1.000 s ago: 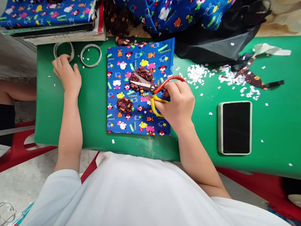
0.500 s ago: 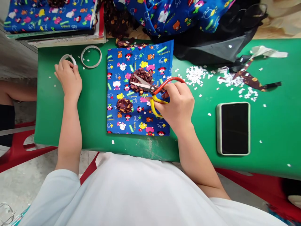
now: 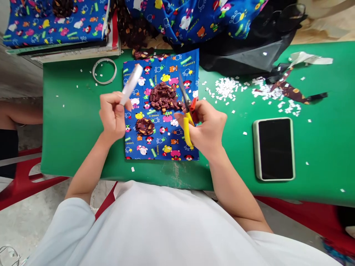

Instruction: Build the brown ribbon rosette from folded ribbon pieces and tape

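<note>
My left hand (image 3: 112, 114) is closed on a white tape roll (image 3: 131, 84), held up edge-on over the left side of a blue cartoon-print cloth (image 3: 161, 147). My right hand (image 3: 206, 127) grips red-and-yellow scissors (image 3: 187, 107) with the blades pointing away from me, above the cloth's right side. On the cloth lie a large pile of brown fabric pieces (image 3: 165, 96) and a smaller brown rosette (image 3: 145, 126), between my two hands.
A second tape ring (image 3: 104, 71) lies on the green table (image 3: 74, 122) at the back left. White paper bits (image 3: 227, 88) and brown fabric strips (image 3: 294, 92) lie to the right, a phone (image 3: 273, 149) nearer. Books and blue fabric pile at the back.
My left hand picked a tape roll from the far left of the table and brought it over the cloth. My right hand turned the scissors so the blades point away.
</note>
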Available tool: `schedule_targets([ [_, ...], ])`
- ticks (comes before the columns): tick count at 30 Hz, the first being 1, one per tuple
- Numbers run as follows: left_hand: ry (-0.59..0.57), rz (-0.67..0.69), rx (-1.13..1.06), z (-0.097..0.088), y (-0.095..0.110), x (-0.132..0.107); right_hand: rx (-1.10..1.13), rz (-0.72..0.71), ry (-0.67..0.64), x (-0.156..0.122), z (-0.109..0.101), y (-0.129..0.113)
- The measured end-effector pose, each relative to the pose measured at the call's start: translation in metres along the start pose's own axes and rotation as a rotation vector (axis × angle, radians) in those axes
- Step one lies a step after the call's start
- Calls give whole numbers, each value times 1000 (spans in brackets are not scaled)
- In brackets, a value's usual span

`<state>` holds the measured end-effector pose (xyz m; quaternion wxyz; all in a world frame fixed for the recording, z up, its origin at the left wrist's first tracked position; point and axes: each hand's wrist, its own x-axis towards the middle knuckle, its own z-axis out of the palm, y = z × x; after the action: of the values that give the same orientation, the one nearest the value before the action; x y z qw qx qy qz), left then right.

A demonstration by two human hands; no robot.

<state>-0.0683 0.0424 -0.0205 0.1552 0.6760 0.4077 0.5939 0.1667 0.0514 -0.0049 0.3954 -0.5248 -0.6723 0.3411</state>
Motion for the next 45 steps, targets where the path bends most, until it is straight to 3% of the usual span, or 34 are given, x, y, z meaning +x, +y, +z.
schedule_targets([
  [4,-121,135,-31,12,20,-4,476,203,-99,-3,1,-9],
  [8,-261,329,173,10,27,-7,782,267,-204,-7,1,-12],
  [14,-424,685,504,7,28,-7,938,312,-282,-8,3,-15],
  [21,-467,839,735,6,31,-1,1005,339,-434,-7,3,-18],
  [29,-610,655,689,-2,28,-5,995,278,-454,-8,5,-21],
  [32,-689,477,599,-1,27,-5,937,281,-447,-11,5,-16],
  [37,-680,412,522,1,26,-3,879,243,-412,-15,10,-6],
  [42,-800,234,312,2,27,-2,924,249,-380,-11,15,-7],
  [44,-818,266,313,1,29,-2,909,257,-341,-8,16,-10],
  [45,-794,347,343,1,30,-1,888,261,-323,-8,16,-11],
])
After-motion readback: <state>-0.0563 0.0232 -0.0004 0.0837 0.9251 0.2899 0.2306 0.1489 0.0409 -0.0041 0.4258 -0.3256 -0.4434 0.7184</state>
